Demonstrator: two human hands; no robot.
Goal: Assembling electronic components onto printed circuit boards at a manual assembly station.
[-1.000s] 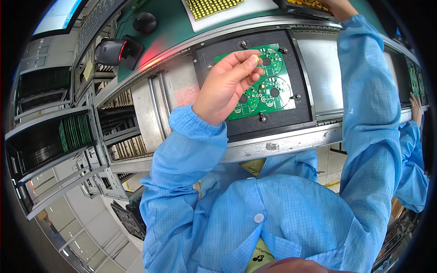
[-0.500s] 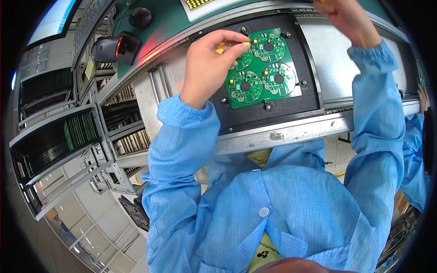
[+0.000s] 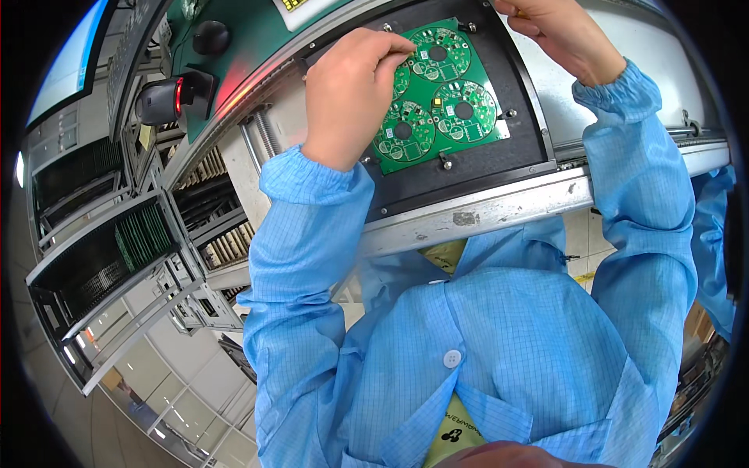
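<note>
A green circuit board panel (image 3: 468, 144) with several round board outlines lies in a black fixture (image 3: 499, 156). My left hand (image 3: 343, 93) covers the panel's left side, thumb and forefinger pinched at the upper round outline. Half a second ago small yellow components showed in those fingers; now the fingers mostly hide them. A yellow component (image 3: 437, 102) sits on the panel by the lower right outline. Off the fixture's far right corner, my right hand (image 3: 566, 35) is raised with its fingertips closed together. What it pinches is too small to make out.
A metal rail (image 3: 484, 214) runs along the near side of the fixture. On the green bench at the far left are a black mouse (image 3: 211, 37), a scanner with a red light (image 3: 160, 100) and a white tray (image 3: 300, 14). A rack of boards (image 3: 140, 234) stands left.
The view has shifted, so the panel sits higher in the picture. My right hand has come down and left toward the fixture. My left fingertips have moved to the upper right round outline.
</note>
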